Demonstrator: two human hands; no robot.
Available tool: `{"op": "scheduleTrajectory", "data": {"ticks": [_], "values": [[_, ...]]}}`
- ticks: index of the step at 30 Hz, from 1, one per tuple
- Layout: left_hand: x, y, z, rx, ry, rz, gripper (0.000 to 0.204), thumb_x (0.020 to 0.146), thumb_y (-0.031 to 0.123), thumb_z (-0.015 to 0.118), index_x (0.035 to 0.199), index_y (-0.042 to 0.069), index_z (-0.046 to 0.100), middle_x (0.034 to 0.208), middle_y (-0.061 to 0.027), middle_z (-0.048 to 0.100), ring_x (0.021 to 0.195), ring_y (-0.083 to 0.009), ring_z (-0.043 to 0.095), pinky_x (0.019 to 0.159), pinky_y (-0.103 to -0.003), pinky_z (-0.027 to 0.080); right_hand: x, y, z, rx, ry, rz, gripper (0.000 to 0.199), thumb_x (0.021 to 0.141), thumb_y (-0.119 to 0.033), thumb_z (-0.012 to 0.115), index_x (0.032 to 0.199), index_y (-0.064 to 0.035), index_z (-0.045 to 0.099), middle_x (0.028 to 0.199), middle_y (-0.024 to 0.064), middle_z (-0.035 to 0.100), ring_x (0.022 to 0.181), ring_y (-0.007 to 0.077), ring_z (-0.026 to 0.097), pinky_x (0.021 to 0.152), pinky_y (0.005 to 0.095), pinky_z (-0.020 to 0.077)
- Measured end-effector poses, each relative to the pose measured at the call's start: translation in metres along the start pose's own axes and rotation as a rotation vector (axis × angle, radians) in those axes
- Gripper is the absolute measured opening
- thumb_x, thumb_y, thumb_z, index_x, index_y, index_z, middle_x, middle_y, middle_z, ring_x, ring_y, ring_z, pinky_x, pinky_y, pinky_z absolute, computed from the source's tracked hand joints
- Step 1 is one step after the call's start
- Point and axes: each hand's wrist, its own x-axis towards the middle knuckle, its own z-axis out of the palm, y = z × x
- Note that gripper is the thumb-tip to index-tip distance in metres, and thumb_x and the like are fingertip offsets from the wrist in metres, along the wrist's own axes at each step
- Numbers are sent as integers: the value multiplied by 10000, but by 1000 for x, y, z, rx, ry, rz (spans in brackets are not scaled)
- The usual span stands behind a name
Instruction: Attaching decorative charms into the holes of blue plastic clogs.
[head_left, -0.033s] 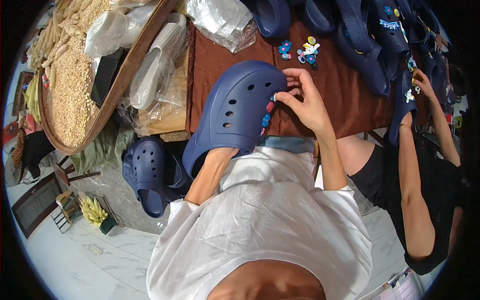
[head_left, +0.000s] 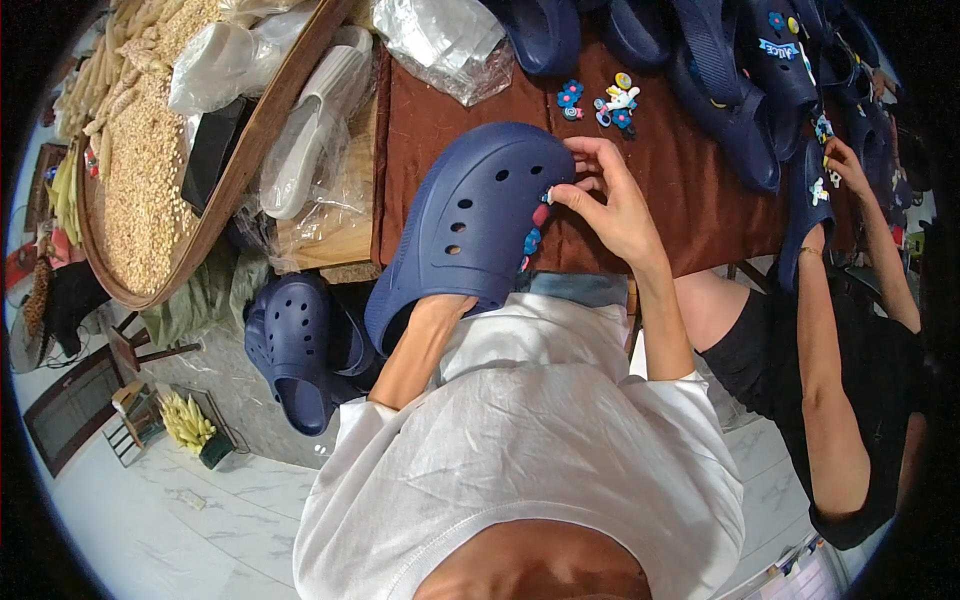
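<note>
Grip first: left hand (head_left: pixel 446 309) goes into the navy clog (head_left: pixel 490 218) through its opening, fingers hidden, so I can't tell whether they're closed or spread. Right hand (head_left: pixel 612 212) is at the clog's right side near the toe, thumb tip against a small pale charm (head_left: pixel 547 196); fingers sit partly behind the edge, so from my end I can't confirm a full pinch.

Clog is above the near edge of the table, toe pointing away from the wearer, vent holes facing up. Red charm (head_left: pixel 541 215) and blue charm (head_left: pixel 531 241) run down the same side, just below the thumb; the left-hand holes I can see are bare.

Change check: hands, clog and charms match the previous frame, nothing visibly moved. I'd judge the work is mid-step on that pale charm, neither finished nor let go.

Further out: blue flower charms (head_left: pixel 570 95) and a white figure charm (head_left: pixel 622 98) lie on the brown cloth (head_left: pixel 690 205) beyond the toe. Clear plastic bag (head_left: pixel 445 45) up top, spare navy clog (head_left: pixel 296 330) lower left, grain tray (head_left: pixel 262 135) upper left. Far right, a co-worker's hand (head_left: pixel 849 168) is at another clog (head_left: pixel 808 195).
</note>
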Motion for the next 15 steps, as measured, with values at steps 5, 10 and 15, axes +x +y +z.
{"op": "scheduleTrajectory", "data": {"ticks": [5, 10, 15], "values": [[-2, -2, -1, 11, -15, -7, 375, 946, -52, 549, 1320, -48, 531, 1346, -157, 592, 1211, -258, 601, 1070, -406, 487, -1, -5, 0, -129, -8, -56, 563, 871, -243, 773, 1310, -7, 511, 1184, 146, 550, 1072, 255, 581, 914, 379, 509], [-4, -4, 3, 26, -45, -3, 375, 945, -50, 552, 1320, -48, 532, 1345, -156, 593, 1209, -257, 603, 1069, -406, 487, -6, -6, 7, -179, 48, -80, 533, 906, -265, 736, 1328, -29, 512, 1208, 148, 504, 1083, 283, 560, 906, 379, 500], [5, -9, 12, 34, -71, 2, 376, 945, -48, 556, 1320, -49, 533, 1343, -156, 595, 1208, -257, 604, 1068, -405, 488, -5, -6, 10, -185, 47, -82, 434, 948, -252, 681, 1299, -33, 550, 1199, 134, 527, 1047, 263, 583, 886, 359, 499]]}}
